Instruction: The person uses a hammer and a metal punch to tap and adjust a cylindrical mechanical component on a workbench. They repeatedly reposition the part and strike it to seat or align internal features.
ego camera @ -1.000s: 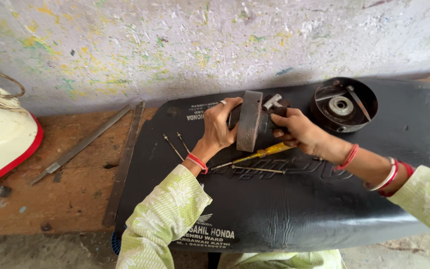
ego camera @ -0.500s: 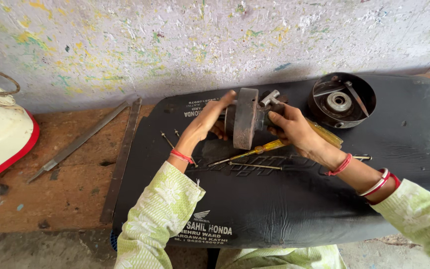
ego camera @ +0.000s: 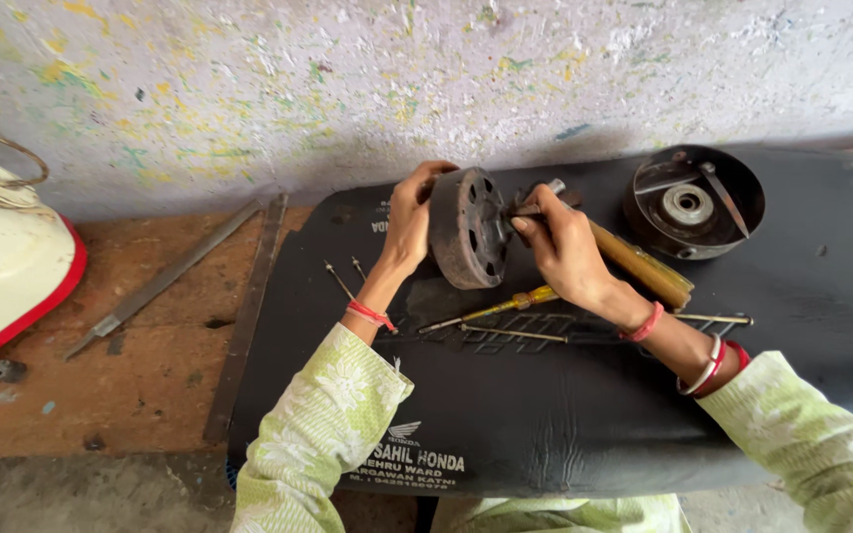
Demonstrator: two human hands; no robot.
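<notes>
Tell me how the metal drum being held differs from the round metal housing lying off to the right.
The drum stands on edge, steadied by the left hand; the housing lies flat, untouched. The drum shows a face with holes; the housing is open upward, showing a hub and thin bars inside. The right hand works a wooden-handled tool at the drum, none at the housing. Both are round, dark, worn metal on the black mat.

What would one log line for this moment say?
left hand: steadies metal drum on edge | right hand: holds wooden-handled tool at drum's face | black mat: screwdriver, round housing
</notes>
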